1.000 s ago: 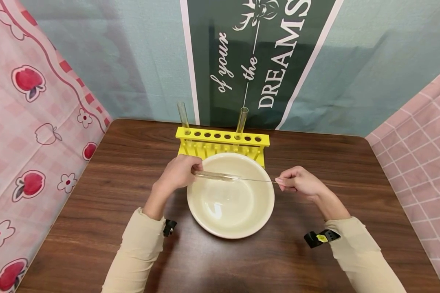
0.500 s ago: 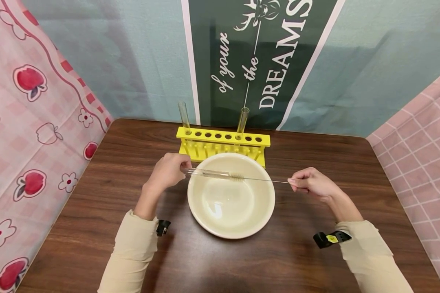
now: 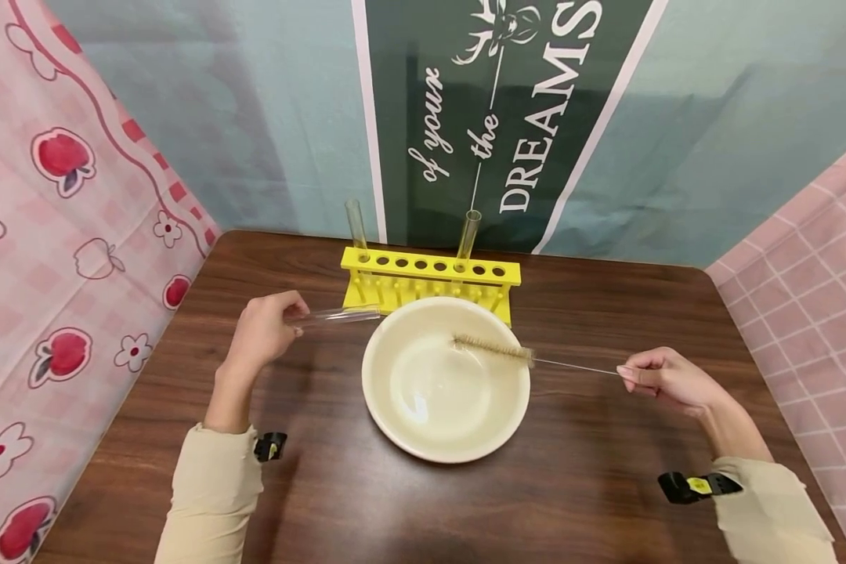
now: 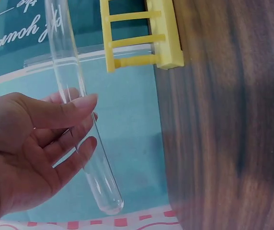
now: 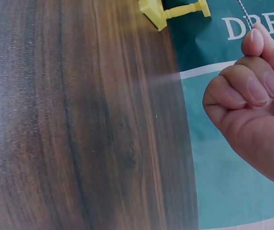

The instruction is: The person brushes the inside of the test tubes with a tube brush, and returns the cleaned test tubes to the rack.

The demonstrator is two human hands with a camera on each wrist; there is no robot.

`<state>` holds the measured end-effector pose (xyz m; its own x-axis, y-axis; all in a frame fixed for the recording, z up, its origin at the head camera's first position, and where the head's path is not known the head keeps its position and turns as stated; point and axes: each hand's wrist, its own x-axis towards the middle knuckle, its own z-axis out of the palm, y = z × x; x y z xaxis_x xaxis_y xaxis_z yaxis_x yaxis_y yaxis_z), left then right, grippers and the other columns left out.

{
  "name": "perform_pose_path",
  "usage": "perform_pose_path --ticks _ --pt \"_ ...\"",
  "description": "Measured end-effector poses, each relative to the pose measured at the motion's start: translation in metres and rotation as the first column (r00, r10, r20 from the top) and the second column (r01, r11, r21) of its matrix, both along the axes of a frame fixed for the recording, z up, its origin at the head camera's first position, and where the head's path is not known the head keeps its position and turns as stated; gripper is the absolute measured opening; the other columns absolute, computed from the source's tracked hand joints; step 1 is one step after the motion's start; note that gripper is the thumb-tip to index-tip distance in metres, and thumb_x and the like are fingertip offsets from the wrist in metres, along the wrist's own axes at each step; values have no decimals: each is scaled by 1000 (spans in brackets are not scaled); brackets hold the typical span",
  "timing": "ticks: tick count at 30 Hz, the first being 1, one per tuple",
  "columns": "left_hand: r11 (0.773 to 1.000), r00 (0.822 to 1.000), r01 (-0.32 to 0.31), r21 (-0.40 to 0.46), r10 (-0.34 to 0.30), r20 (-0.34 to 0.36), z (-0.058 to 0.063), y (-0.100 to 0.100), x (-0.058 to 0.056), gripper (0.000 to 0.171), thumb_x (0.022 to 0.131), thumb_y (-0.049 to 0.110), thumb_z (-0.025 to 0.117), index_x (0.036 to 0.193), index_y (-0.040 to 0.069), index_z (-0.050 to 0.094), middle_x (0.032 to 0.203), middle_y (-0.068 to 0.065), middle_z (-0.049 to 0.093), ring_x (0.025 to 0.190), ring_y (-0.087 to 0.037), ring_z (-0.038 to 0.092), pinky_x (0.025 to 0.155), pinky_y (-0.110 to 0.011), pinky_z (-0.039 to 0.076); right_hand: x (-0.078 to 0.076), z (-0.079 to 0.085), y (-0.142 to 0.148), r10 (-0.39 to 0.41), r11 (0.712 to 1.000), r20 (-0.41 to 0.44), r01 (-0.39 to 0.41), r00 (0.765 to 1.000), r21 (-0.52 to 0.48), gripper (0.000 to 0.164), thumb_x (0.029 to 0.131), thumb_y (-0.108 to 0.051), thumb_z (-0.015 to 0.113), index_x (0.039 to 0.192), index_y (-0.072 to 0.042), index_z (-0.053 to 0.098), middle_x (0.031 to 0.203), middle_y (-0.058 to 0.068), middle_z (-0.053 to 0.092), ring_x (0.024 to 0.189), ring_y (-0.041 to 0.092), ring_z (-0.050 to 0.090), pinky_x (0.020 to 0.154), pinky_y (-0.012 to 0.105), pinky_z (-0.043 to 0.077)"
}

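Note:
My left hand [image 3: 264,325] holds a clear glass test tube [image 3: 345,315] by its closed-end half, thumb on one side and fingers on the other. In the left wrist view the tube's rounded bottom [image 4: 110,203] sticks out below the fingers. Off to the right, my right hand [image 3: 670,380] pinches the thin twisted-wire handle [image 5: 245,13] of a test tube brush [image 3: 493,347] between thumb and forefinger. The brush's tan bristles hang over the right part of a cream basin [image 3: 447,446], apart from the tube. The tube's open end points toward the basin's upper left rim.
Behind the basin stands a yellow test tube rack [image 3: 430,270]. One glass tube [image 3: 356,227] is upright in its left end, another tube [image 3: 468,235] right of its middle. All rest on a brown wooden table [image 3: 451,517], with cloth-covered walls at the back and sides.
The brush has come out of the test tube. My left hand has moved left with the tube, and my right hand has moved right with the brush.

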<state>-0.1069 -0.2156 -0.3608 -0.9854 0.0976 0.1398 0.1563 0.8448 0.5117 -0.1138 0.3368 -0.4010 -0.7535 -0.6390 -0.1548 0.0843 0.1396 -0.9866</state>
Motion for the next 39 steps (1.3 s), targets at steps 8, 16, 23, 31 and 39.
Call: perform_pose_path --ticks 8,16,23,31,39 --pt "999 997 -51 11 51 -51 -10 3 2 22 72 -3 71 91 2 62 89 -17 65 83 -35 59 71 -50 42 2 -5 -5 28 999 -5 -28 1000 -36 28 92 10 37 70 4 54 60 12 31 53 26 17 47 39 18" --pt "991 993 -21 129 36 -116 -7 19 -6 25 71 -1 73 93 2 61 85 -16 58 79 -31 57 73 -43 46 3 -5 -20 37 999 -18 -37 999 -11 25 93 8 39 71 8 51 59 13 25 49 26 15 43 38 17" --pt "988 997 1 151 10 -74 13 43 -22 22 76 0 70 96 2 63 89 -14 62 82 -27 57 73 -42 45 7 -11 -33 23 1000 -13 -23 1000 0 25 92 6 40 70 9 50 59 15 27 50 27 16 43 39 18" --pt "986 995 -29 165 44 -86 28 63 -39 19 76 -3 68 94 1 63 85 -15 63 79 -27 56 75 -42 44 9 -15 -39 20 1000 12 -19 1000 -12 25 92 5 42 69 6 53 57 12 24 48 26 15 43 38 15" --pt "981 995 -35 191 51 -84 32 78 -55 15 77 -6 65 90 -1 60 88 -16 62 86 -29 57 78 -42 45 9 -17 -41 16 1000 7 -16 1000 13 26 93 4 42 70 5 54 56 12 24 48 25 16 43 37 17"
